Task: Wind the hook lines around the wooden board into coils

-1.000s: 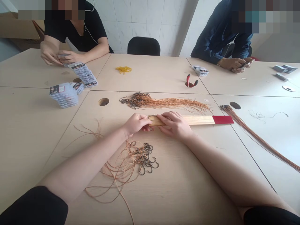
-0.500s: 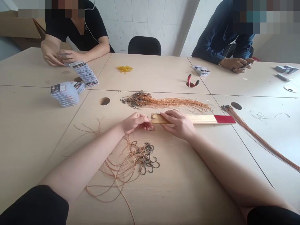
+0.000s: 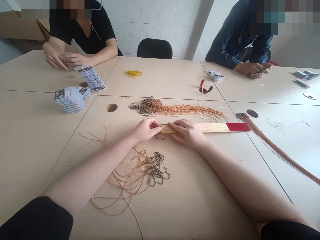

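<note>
A flat wooden strip (image 3: 212, 127) with a dark red end (image 3: 238, 127) lies crosswise before me. Over its left part, my right hand (image 3: 188, 133) grips it, fingers on top. My left hand (image 3: 147, 130) is closed in a pinch at the strip's left end, at the fishing hook lying there; the fingertips mostly cover this hook. A small red-edged tag (image 3: 160, 136) shows just below that end. Nearer me is a loose pile of dark fishing hooks (image 3: 157, 170) with orange-brown lines (image 3: 127, 180) looped to the left, partly under my left forearm.
Beyond the strip lies a bundle of hooks with lines (image 3: 172, 108); another bundle (image 3: 270, 143) stretches to the right. Stacked clear packs (image 3: 71, 101), yellow bands (image 3: 133, 73) and red-handled pliers (image 3: 202, 86) are farther back. Two people sit across the table, their hands at small items.
My left hand has come up onto the strip's left end, its thumb and fingers now at the hook. The strip and my right hand have shifted slightly left.
</note>
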`<control>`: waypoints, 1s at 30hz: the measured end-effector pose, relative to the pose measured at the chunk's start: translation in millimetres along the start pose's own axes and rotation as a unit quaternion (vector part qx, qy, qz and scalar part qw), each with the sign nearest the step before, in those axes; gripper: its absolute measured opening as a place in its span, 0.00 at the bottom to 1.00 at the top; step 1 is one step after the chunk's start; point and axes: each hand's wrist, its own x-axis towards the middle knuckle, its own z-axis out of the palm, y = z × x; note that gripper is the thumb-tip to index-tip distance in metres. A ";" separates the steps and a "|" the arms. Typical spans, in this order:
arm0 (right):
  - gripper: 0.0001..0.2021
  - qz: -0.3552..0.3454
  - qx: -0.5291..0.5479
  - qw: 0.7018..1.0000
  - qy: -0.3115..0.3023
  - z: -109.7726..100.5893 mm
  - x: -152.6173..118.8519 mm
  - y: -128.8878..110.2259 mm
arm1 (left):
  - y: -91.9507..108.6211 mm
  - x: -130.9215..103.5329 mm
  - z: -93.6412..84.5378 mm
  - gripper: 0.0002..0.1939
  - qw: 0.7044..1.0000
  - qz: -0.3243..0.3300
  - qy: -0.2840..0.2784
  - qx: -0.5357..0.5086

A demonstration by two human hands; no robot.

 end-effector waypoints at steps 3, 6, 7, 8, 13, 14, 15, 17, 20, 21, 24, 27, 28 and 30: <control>0.20 0.002 0.005 1.000 -0.010 0.4 -0.4 -0.6 | 3.7 -6.0 0.0 0.12 0.974 0.104 0.084 0.183; 0.20 0.009 0.009 1.000 -0.022 1.4 -0.9 -0.6 | 4.8 -7.0 -1.7 0.15 0.926 0.210 0.118 0.291; 0.20 0.011 0.012 1.000 -0.026 1.9 -1.1 -0.4 | 3.8 -6.0 -2.2 0.16 0.914 0.234 0.121 0.309; 0.20 0.013 0.015 0.999 -0.030 2.4 -1.1 -0.3 | 2.3 -4.6 -2.6 0.17 0.905 0.253 0.120 0.320; 0.18 0.027 0.024 0.999 -0.037 4.1 -0.6 -0.4 | -6.1 0.9 -1.1 0.14 0.897 0.275 0.094 0.333; 0.17 0.031 0.023 0.999 -0.037 4.1 -0.5 -0.6 | -7.0 1.1 -0.4 0.12 0.896 0.275 0.094 0.337; 0.17 0.036 0.022 0.998 -0.037 3.9 -0.3 -0.8 | -7.6 1.1 0.2 0.11 0.894 0.274 0.095 0.341; 0.16 0.044 0.021 0.998 -0.039 3.3 0.0 -1.1 | -8.1 0.8 1.0 0.09 0.893 0.271 0.098 0.347; 0.16 0.044 0.026 0.998 -0.038 2.7 0.5 -1.3 | -8.0 0.4 1.6 0.10 0.893 0.266 0.099 0.349; 0.16 0.040 0.029 0.998 -0.036 2.7 0.6 -1.4 | -8.0 0.4 1.7 0.10 0.893 0.266 0.100 0.349; 0.14 0.022 0.044 0.998 -0.025 3.2 1.3 -1.6 | -8.1 0.3 2.2 0.10 0.892 0.272 0.105 0.346; 0.10 0.000 0.063 0.998 -0.018 3.8 2.0 -1.8 | -8.6 0.3 2.8 0.09 0.891 0.277 0.111 0.342; 0.09 -0.005 0.068 0.998 -0.017 4.0 2.1 -1.7 | -8.9 0.2 2.9 0.09 0.891 0.277 0.111 0.343; 0.09 -0.013 0.073 0.997 -0.018 4.3 2.3 -1.4 | -9.4 0.2 2.9 0.08 0.889 0.278 0.111 0.346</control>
